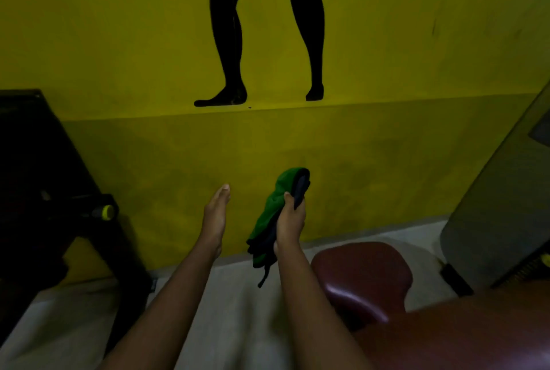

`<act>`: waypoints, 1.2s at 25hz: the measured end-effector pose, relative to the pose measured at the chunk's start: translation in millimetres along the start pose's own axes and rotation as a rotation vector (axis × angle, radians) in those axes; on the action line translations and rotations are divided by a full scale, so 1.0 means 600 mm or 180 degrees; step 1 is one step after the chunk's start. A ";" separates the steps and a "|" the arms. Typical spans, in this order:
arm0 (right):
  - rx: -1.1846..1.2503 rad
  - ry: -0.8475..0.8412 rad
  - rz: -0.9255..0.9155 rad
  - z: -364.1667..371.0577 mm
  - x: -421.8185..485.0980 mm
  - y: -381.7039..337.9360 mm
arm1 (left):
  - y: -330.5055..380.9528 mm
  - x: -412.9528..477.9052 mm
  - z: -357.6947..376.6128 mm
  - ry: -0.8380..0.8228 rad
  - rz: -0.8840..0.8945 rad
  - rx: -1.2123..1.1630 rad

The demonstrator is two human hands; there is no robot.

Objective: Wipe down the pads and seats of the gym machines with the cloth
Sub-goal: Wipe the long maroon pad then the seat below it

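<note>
Dim room, yellow painted wall [134, 42] straight ahead, a black silhouette of two legs [265, 27] painted on it, cut off at the top of view.

Both bare forearms reach forward from the near edge. Right hand [290, 220] holds a bunched green and dark navy cloth [275, 211]; grip closed around the middle of the bundle, thumb over the front. Green folds stand up above the fingers, darker layers and a thin strip dangle below the wrist. Cloth is up in the air in front of the wall, touching no pad or seat.

Left hand [215, 217] is just left of the cloth, apart from it. Grip open: fingers straight and together, pointing up toward the wall, palm turned toward the cloth, holding nothing.

Near right: a rounded, glossy maroon vinyl seat pad [363, 277], below and right of the right forearm. A wider reddish-brown padded surface [464, 337] fills the near right corner; whether the two join I cannot tell.

Far right: a grey slanted panel [500, 206] of a machine leaning up toward the right edge.

Left: a black metal machine frame [38, 161], very dark, with a yellow-tipped knob [106, 211] sticking out toward the centre.

Pale grey floor [238, 295] shows between the arms and along the foot of the wall.
</note>
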State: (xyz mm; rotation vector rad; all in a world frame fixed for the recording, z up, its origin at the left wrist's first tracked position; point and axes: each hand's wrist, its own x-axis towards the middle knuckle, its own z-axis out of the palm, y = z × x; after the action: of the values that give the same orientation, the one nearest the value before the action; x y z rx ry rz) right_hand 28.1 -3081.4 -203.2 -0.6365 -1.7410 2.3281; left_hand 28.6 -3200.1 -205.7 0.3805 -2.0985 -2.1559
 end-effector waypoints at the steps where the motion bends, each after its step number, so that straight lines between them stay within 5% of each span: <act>1: 0.0116 0.0093 0.0068 0.008 0.034 0.001 | 0.000 0.040 0.017 -0.0119 0.0025 0.0079; 6: 0.0308 0.0545 0.0037 0.037 0.217 0.007 | -0.015 0.262 0.118 -0.0944 -0.0071 0.0297; 14: 0.0609 0.2068 -0.0635 -0.021 0.439 -0.078 | 0.017 0.457 0.379 -0.2493 -0.0018 0.0397; 30: 0.1090 0.4827 -0.1135 -0.320 0.526 -0.171 | 0.018 0.357 0.845 -0.5340 -0.0082 0.0505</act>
State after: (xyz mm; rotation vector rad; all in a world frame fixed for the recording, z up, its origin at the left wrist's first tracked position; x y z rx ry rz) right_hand -184.6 -2763.0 -224.7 -1.3227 -0.6120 1.0977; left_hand -306.8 -2763.9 -209.7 -2.0759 -2.6352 -2.4852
